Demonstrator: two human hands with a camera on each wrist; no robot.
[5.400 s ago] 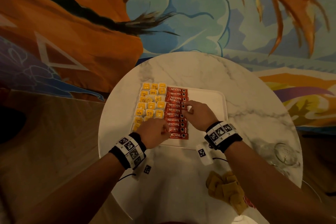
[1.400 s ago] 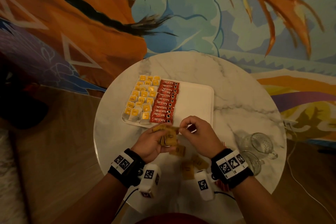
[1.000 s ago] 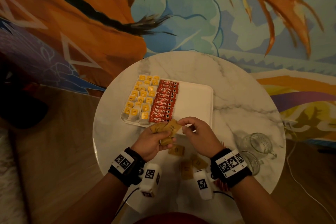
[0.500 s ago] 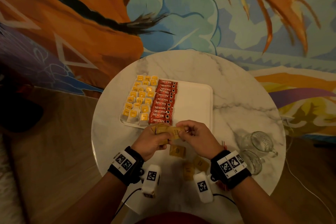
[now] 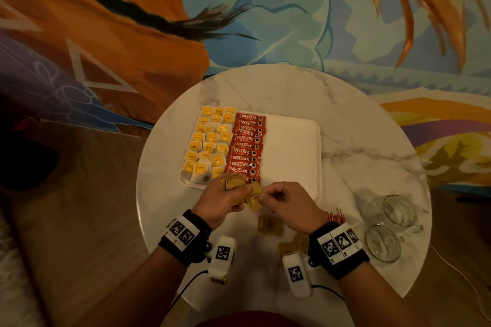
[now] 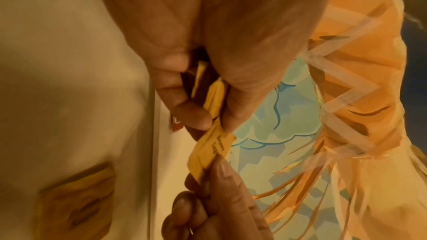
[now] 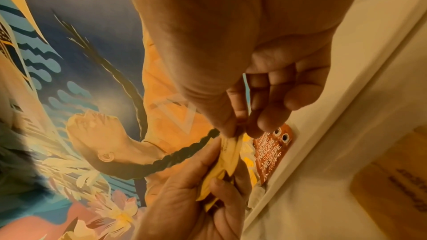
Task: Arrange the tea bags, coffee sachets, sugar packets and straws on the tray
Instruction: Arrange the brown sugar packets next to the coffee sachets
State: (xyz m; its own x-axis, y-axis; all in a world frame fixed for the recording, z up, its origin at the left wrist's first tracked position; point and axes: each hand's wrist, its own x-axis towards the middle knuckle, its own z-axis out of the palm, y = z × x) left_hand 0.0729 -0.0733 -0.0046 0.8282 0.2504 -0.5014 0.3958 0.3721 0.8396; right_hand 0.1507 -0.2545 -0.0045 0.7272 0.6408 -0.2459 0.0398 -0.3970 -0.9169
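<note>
A white tray (image 5: pixel 292 154) holds yellow tea bags (image 5: pixel 210 141) on its left and a column of red coffee sachets (image 5: pixel 245 146) beside them. Just in front of the tray my left hand (image 5: pixel 239 190) grips a bunch of brown sugar packets (image 5: pixel 233 183). My right hand (image 5: pixel 261 196) pinches one sugar packet (image 5: pixel 253 198) at the edge of that bunch. In the left wrist view this packet (image 6: pixel 211 151) sticks out between both hands. More sugar packets (image 5: pixel 269 224) lie loose on the table. Red straws (image 5: pixel 334 216) peek out behind my right wrist.
Two glass mugs (image 5: pixel 398 211) lie and stand at the right of the round marble table (image 5: pixel 358 127). The tray's right half is bare. Cables run off the table's near edge. A painted wall rises behind the table.
Both hands left the coffee sachets on the tray and came to the table's near side. The left gathered sugar packets; the right now pinches one packet at the bunch.
</note>
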